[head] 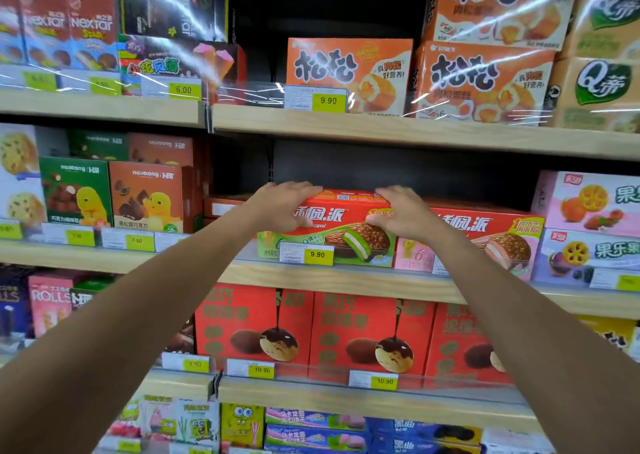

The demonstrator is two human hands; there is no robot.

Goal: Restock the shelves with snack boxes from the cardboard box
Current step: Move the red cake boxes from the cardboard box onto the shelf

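Hands closed on one snack box (346, 235), the red-and-green one with a chocolate pie pictured on its front. It stood directly above and behind the yellow 9.90 price tag (317, 254) on the middle shelf board (311, 279), and that tag hid part of its lower front. I could not tell whether its base sat flat on the board.

My left hand (280, 208) gripped the box's upper corner up and to the left of the tag. The fingers curled over the top face and the thumb pressed against the front. My right hand (405, 214) gripped the matching corner up and to the right of the tag in the same way, fingers bent over the top and thumb on the front panel. Neither hand was spread wide; each was closed just enough to clamp the box's edge.

Right of the tag, touching my box, stood a red-and-pink box (498, 242) of the same kind. Well to the left of the tag were green and brown boxes (76, 190) showing a yellow duck. On the shelf above the tag sat orange boxes (349, 73), and below the tag ran a row of red boxes (256, 325).
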